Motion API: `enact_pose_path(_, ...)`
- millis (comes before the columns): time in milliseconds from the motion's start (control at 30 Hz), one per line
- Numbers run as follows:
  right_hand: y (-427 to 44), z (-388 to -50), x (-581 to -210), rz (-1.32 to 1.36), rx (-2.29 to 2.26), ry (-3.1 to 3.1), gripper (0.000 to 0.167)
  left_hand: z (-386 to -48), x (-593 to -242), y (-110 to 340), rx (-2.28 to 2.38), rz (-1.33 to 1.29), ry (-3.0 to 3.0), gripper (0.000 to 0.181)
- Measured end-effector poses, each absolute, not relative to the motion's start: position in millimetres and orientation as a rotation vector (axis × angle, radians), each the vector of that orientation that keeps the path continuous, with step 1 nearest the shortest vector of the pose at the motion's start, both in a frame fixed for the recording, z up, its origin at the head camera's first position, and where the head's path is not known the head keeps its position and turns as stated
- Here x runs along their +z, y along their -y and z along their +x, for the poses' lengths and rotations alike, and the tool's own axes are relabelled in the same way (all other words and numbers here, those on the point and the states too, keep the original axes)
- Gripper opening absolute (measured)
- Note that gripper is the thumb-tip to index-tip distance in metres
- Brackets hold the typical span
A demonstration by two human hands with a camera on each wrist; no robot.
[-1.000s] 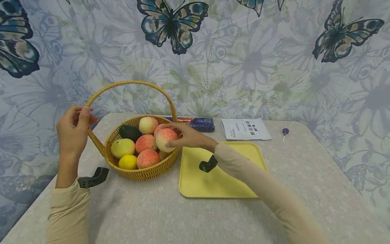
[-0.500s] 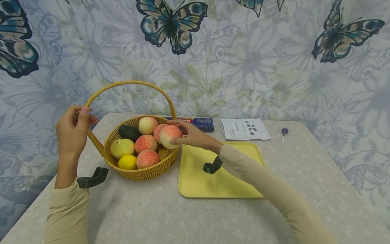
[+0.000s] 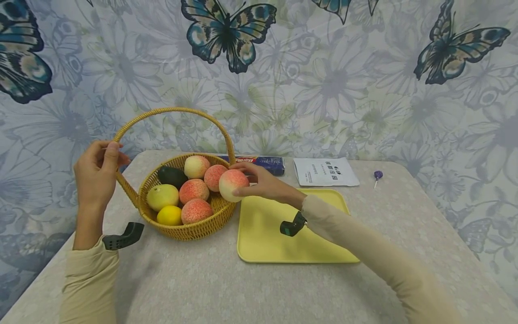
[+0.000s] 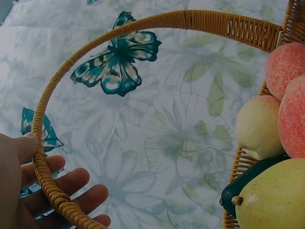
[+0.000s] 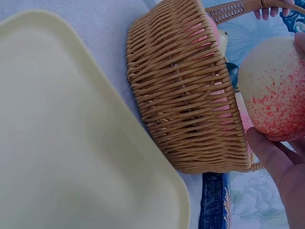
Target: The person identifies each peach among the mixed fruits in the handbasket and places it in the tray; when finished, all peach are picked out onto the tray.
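The right hand [image 3: 265,183] grips a round cream-and-pink peach [image 3: 233,185] at the tan wicker basket [image 3: 192,232] edge beside the flat yellow tray [image 3: 283,245]. The left hand [image 3: 96,173] holds the arched woven handle [image 3: 174,110].

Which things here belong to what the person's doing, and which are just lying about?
Seemingly part of the job:
the peach in the right hand;
the wicker basket;
its handle, held by the left hand;
the fruit inside;
probably the yellow tray.

Just lying about:
blue package;
white packet;
purple lollipop.
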State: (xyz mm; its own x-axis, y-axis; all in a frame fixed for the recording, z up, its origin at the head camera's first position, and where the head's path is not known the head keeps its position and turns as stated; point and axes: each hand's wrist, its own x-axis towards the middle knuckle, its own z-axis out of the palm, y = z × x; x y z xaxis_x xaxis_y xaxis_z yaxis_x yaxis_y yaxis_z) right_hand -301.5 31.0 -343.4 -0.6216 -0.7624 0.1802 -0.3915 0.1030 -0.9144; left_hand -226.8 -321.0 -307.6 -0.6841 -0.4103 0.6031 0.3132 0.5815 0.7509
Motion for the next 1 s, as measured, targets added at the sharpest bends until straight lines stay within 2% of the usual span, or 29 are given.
enact_pose_path(567, -59, -300, -353, -1.047, -1.528, -2.137, 0.061, -227, -308, 321, -1.172, 0.061, 2.01, 0.03)
enact_pose_path(900, -76, -300, -355, -0.996, -1.519, -2.205, 0.062, -229, -310, 324, -1.176, 0.059, 2.015, 0.022)
enact_pose_path(1000, -81, -301, -357, -0.974, -1.516, -2.224, 0.062, -229, -311, 325, -1.175, 0.065, 2.02, 0.028)
